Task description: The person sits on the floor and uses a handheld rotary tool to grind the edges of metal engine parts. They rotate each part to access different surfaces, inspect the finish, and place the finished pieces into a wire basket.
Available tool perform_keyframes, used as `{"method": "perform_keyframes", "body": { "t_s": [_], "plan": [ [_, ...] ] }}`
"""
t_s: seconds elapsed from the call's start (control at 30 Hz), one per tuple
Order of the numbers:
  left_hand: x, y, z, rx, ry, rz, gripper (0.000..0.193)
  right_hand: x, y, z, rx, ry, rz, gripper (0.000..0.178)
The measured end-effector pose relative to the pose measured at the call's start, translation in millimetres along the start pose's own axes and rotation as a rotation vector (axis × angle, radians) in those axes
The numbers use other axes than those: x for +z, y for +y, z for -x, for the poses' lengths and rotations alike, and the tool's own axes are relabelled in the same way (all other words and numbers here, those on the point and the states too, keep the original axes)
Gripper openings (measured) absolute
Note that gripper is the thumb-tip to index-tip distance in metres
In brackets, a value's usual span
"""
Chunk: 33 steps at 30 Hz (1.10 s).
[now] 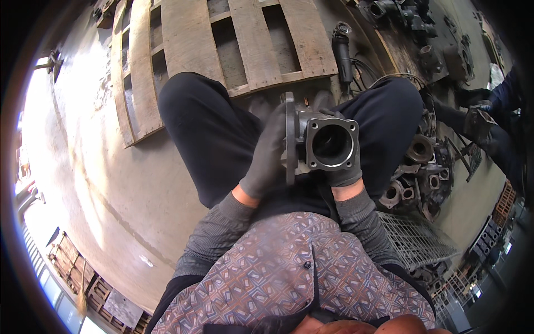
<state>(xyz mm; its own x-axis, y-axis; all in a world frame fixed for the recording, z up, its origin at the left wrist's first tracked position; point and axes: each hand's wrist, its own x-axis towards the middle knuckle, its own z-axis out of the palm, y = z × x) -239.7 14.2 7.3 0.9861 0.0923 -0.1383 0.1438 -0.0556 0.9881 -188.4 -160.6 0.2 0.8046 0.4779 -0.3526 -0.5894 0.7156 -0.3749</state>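
Between my knees I hold a dark metal flanged housing, with a square flange and round bore facing up toward me. Its bore is dark inside, and a bolt hole sits at each corner of the flange. My left hand, in a grey glove, grips the edge of the broad round flange on the left side. My right hand, gloved the same way, wraps the housing from the right and below; most of its fingers are hidden behind the metal.
Ahead lies a wooden pallet, with an angle grinder and its cable by its right corner. Several metal castings are heaped by my right knee, near a wire basket. Another person's dark-clothed leg is at the far right.
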Motion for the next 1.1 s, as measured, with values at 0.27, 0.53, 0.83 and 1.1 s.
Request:
{"method": "perform_keyframes", "body": {
  "t_s": [0.27,0.53,0.83,1.1],
  "plan": [
    [-2,7,-2,-0.215,-0.027,0.946,0.065,-13,-1,4,-0.661,0.234,1.397,0.035],
    [-10,4,2,-0.138,-0.01,0.786,0.055,-7,-2,12,-0.751,0.121,1.686,0.035],
    [-16,-30,-2,-0.206,0.072,0.794,0.054,41,-2,10,-0.402,0.191,0.906,0.042],
    [-17,-58,-17,-0.109,0.147,0.277,0.046,49,-8,-27,-0.313,0.242,0.908,0.046]
  ]
}}
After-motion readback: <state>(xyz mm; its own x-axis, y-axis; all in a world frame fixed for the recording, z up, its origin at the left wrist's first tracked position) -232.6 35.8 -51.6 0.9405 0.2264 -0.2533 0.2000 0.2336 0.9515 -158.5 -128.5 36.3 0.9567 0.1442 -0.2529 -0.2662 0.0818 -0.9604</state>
